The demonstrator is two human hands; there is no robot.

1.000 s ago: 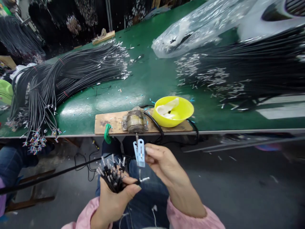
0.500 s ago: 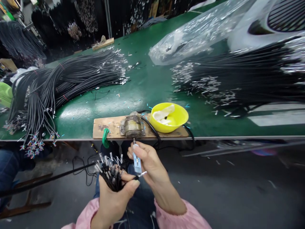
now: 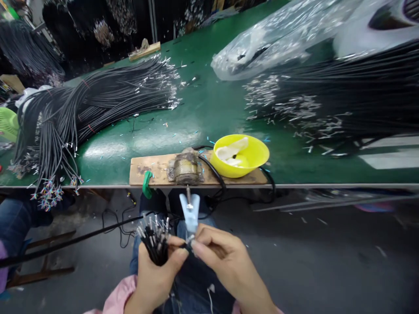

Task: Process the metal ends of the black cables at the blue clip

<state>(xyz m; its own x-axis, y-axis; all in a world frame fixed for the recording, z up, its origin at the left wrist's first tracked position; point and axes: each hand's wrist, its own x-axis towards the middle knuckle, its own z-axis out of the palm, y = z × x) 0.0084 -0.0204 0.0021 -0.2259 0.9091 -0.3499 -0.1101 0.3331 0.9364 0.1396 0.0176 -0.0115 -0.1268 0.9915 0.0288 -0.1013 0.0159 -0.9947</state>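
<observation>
My left hand (image 3: 153, 279) is closed around a bundle of black cables (image 3: 156, 246) whose silvery stripped ends point up. One cable sticks out sideways between its thumb and forefinger. At that cable's bare wire end (image 3: 190, 239), the fingertips of my right hand (image 3: 225, 257) pinch together, partly hiding it. Just above the fingertips is a light blue clothespin (image 3: 190, 213), attached to the metal shaft (image 3: 188, 192) of a small round motor (image 3: 186, 169). The wire end lies close below the clothespin's lower end; whether they touch I cannot tell.
The motor sits on a wooden board (image 3: 157, 168) at the green table's edge, with a green clamp (image 3: 147, 184) and a yellow bowl (image 3: 242, 168) holding white pieces. Black cable piles lie left (image 3: 108, 96) and right (image 3: 360, 91). Plastic bags (image 3: 262, 48) lie behind.
My right hand has left the clothespin and come down to pinch the wire end at my left hand. The clothespin now shows fully on the shaft. The view has shifted slightly.
</observation>
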